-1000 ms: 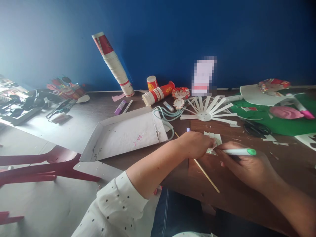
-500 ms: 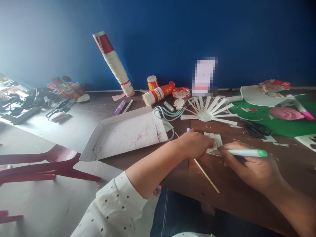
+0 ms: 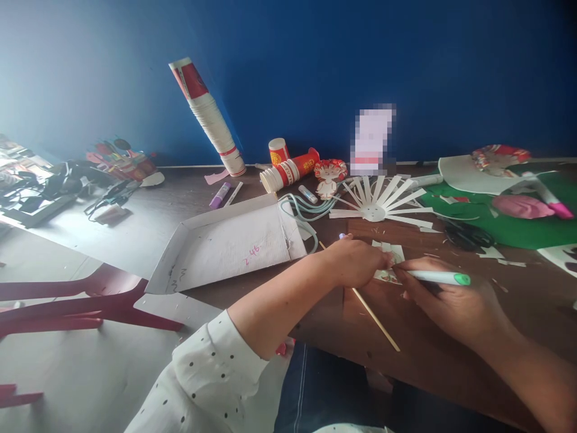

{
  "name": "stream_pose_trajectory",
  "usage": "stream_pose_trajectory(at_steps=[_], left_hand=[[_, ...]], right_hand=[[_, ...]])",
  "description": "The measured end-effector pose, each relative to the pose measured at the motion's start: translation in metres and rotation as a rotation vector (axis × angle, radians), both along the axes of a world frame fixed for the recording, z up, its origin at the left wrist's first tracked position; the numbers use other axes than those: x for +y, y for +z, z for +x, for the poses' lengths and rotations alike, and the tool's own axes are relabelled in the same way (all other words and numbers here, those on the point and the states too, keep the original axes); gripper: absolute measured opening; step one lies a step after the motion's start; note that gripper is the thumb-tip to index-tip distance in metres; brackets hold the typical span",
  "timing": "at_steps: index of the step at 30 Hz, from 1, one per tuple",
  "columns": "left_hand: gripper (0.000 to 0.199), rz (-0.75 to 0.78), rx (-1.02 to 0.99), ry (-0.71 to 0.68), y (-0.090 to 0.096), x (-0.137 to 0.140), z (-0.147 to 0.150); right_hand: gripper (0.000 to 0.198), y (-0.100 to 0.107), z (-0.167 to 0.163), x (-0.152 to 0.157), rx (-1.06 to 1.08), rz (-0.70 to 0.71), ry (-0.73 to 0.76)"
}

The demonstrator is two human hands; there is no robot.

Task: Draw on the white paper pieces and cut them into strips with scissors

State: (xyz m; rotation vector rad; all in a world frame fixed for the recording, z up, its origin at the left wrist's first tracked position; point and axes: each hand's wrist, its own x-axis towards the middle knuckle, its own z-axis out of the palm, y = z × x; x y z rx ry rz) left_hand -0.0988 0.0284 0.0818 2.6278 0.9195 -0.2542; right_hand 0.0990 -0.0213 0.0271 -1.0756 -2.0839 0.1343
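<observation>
My right hand [image 3: 460, 307] is closed round a white marker with a green end [image 3: 437, 277], its tip low over a small white piece of paper [image 3: 396, 252]. Coloured marks show on that paper, partly covered by my fingers. My left hand [image 3: 358, 261] has its fingers closed on the paper's left side, holding it against the brown table. A small purple end [image 3: 343, 236] pokes out behind the left hand; what it belongs to is hidden. Under the left wrist lies a thin wooden stick [image 3: 376, 321].
To the left is a shallow white box lid [image 3: 225, 240]. Behind stand a leaning stack of paper cups [image 3: 211, 120], red cups [image 3: 293, 171] and a cut, splayed paper cup [image 3: 374, 211]. Black scissors [image 3: 464, 234], paper scraps and a green sheet [image 3: 518, 231] lie right.
The marker and my right hand have shifted slightly left, and the marker's green end has swung left. My left hand stays on the paper.
</observation>
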Motion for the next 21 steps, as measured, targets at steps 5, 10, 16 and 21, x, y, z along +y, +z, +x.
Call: stream_pose_trajectory(at_steps=[5,10,16,21], left_hand=[[0.050,-0.022,0.002,-0.006,-0.0005,-0.0010,-0.0008],[0.056,-0.053,0.029,-0.063,-0.0054,-0.0009,-0.0046],[0.056,-0.054,0.047,-0.071,-0.0035,0.0028,-0.0052],[0.060,-0.077,0.062,-0.080,-0.0024,0.0074,-0.0044]], right_hand=[[0.029,-0.0013,0.0007,-0.0001,0.026,-0.051,-0.004],[0.024,-0.0034,0.0010,0.0016,0.039,-0.026,0.022],[0.025,-0.0002,-0.0006,-0.0008,0.058,-0.091,0.003],[0.028,0.0019,-0.0022,-0.0023,0.081,-0.144,-0.010]])
